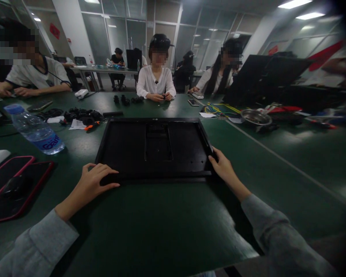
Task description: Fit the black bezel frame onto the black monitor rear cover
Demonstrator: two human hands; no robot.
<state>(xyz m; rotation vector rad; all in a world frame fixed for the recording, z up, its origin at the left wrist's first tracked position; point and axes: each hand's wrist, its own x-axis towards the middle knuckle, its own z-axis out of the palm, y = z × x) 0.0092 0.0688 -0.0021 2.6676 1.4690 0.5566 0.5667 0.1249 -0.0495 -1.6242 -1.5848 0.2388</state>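
A black monitor housing [127, 148] lies flat on the green table in front of me, with a recessed panel in its middle and a small logo on its far edge. My left hand [93, 182] is at its near left corner, fingers over the top edge and thumb along the near side. On the right edge, close to the near corner, my right hand [223, 165] grips the housing, thumb on top and the other fingers partly hidden along the outer side.
To the left stand a water bottle [36, 130] and red-edged phones or trays [23, 200] with a black mouse [15, 187]. Beyond are cables [80, 114], a metal bowl [256, 116] and a dark monitor [262, 79]. Several people sit around; one person [155, 80] faces me.
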